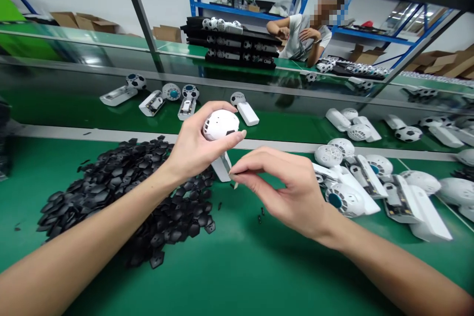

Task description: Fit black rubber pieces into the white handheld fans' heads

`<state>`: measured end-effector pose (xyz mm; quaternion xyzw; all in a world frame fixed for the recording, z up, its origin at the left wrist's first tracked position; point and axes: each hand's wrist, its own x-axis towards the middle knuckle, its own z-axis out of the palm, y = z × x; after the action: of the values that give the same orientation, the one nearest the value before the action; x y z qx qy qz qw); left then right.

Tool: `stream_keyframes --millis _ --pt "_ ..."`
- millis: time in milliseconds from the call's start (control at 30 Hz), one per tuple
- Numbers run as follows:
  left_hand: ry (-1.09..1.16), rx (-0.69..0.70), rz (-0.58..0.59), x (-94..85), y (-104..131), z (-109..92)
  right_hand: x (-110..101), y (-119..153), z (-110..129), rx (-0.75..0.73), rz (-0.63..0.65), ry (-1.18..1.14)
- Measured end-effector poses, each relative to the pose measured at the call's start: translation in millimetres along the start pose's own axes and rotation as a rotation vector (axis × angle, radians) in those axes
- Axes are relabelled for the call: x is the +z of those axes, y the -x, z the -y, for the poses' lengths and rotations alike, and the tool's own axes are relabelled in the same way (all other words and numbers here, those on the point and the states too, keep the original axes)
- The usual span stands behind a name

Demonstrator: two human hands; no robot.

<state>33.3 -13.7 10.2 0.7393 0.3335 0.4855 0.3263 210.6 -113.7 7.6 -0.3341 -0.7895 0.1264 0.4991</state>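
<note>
My left hand is wrapped round a white ball-shaped housing, thumb across its lower front, where one black patch shows. A white handle part hangs below the ball. Close to that handle, at its right, my right hand has thumb and index finger pinched together; whatever lies between the fingertips is too small to name. Under my left forearm spreads a heap of black pentagonal pieces. A few tiny black bits lie on the green table below my right hand.
White ball-and-handle units crowd the table at the right. More units rest on the green belt beyond a metal edge. A person sits across, beside stacked black trays. Cardboard boxes stand at the back.
</note>
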Motion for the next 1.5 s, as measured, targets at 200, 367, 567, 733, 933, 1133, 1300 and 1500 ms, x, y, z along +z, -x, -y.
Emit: stream_keyframes --millis 200,367,567,733,933,1133,1300,1500 --pt "0.039 -0.082 -0.039 -1.1 -1.1 6.5 -12.9 4.5 -3.7 -0.083 0.011 0.211" --pt "0.034 -0.106 -0.049 -3.7 -0.5 3.4 -34.3 10.9 0.4 -0.324 0.083 0.258" --pt "-0.042 -0.086 -0.002 -11.1 -1.9 -7.9 -45.7 4.8 12.0 -0.096 0.213 0.092" --pt "0.074 -0.166 -0.030 -9.8 -0.4 -4.8 -47.5 -0.7 16.7 -0.142 0.182 0.181" --pt "0.149 -0.207 -0.066 -6.9 2.6 -6.0 -45.9 2.8 10.1 -0.339 0.094 0.224" --pt "0.435 -0.429 -0.014 4.5 8.3 -16.6 -15.4 -2.5 -2.4 0.022 -0.160 0.067" --pt "0.529 -0.637 0.071 10.5 13.0 -16.0 -2.7 -7.5 -11.0 0.480 -0.126 -0.311" --pt "0.551 -0.699 0.103 12.0 18.6 -23.5 -2.2 -6.7 -15.2 0.463 -0.042 -0.207"
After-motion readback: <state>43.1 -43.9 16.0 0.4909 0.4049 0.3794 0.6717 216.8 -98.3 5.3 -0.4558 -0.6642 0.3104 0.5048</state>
